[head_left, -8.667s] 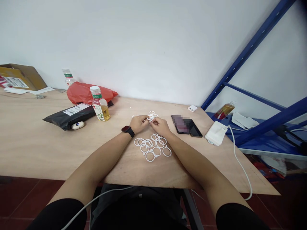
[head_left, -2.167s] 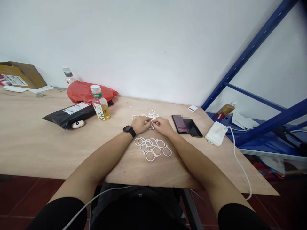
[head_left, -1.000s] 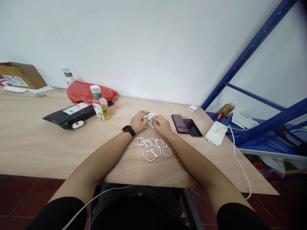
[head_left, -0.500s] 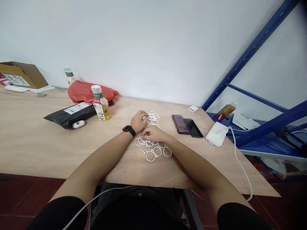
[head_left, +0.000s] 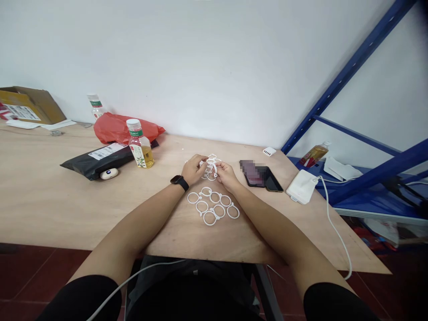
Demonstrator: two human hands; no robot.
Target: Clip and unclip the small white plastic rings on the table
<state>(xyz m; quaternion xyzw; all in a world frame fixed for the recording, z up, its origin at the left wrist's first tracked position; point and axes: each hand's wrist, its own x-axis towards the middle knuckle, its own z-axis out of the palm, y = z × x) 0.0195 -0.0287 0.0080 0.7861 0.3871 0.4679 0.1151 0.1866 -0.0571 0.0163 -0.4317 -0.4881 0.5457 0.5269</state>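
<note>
My right hand (head_left: 227, 176) pinches a white plastic ring (head_left: 214, 170) between thumb and fingers, holding it up on edge. Below and behind it lies a heap of similar rings (head_left: 211, 177), partly hidden by both hands. At the heap's left side rests my left hand (head_left: 194, 168), fingers stretched forward and thumb apart, with no ring visible in its grasp. Nearer the front edge of the table, several white rings (head_left: 210, 218) lie flat in a loose cluster, some touching. Each has a small tab on its rim.
Two phones (head_left: 272, 179) and a white power bank (head_left: 302, 187) with a cable lie to the right. Leftward stand a drink bottle (head_left: 142, 149), a black parcel (head_left: 90, 162), a white earbud case (head_left: 109, 173) and a red bag (head_left: 115, 129). A blue rack (head_left: 354, 133) borders the table's right side.
My right hand has moved away from the front cluster, up and right to the rear heap, where it now holds a ring. The front rings are uncovered. My left hand has hardly moved.
</note>
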